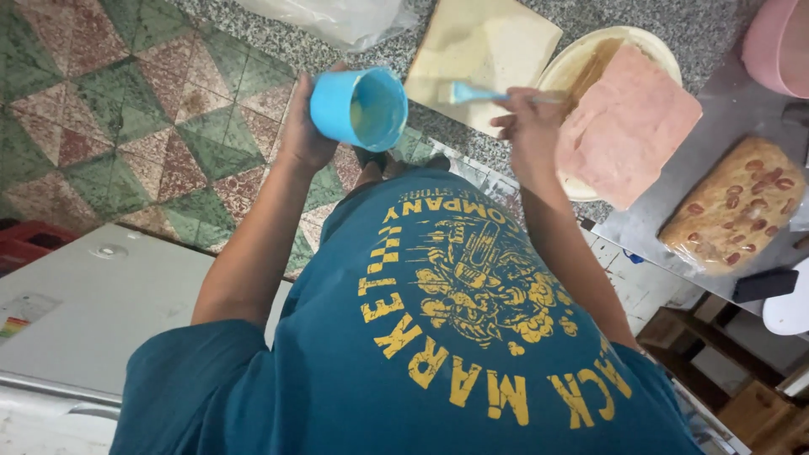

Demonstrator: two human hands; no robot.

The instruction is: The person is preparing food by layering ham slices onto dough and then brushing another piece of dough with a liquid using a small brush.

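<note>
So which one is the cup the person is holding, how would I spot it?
Start at the grey speckled counter along the top. Just below its edge, over the green and red tiled floor, the left hand holds up the cup, tipped so its mouth faces you. It is the only bright blue round thing, with pale cream inside, unlike the thin blue brush in the right hand.

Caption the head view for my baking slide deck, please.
Left hand tilts a blue cup while right hand holds a blue brush over a pale cake slab.

One blue cup point(361, 108), one blue brush point(472, 93), two bread slabs point(480, 50), one topped loaf point(733, 206), one plate point(657, 42).
</note>
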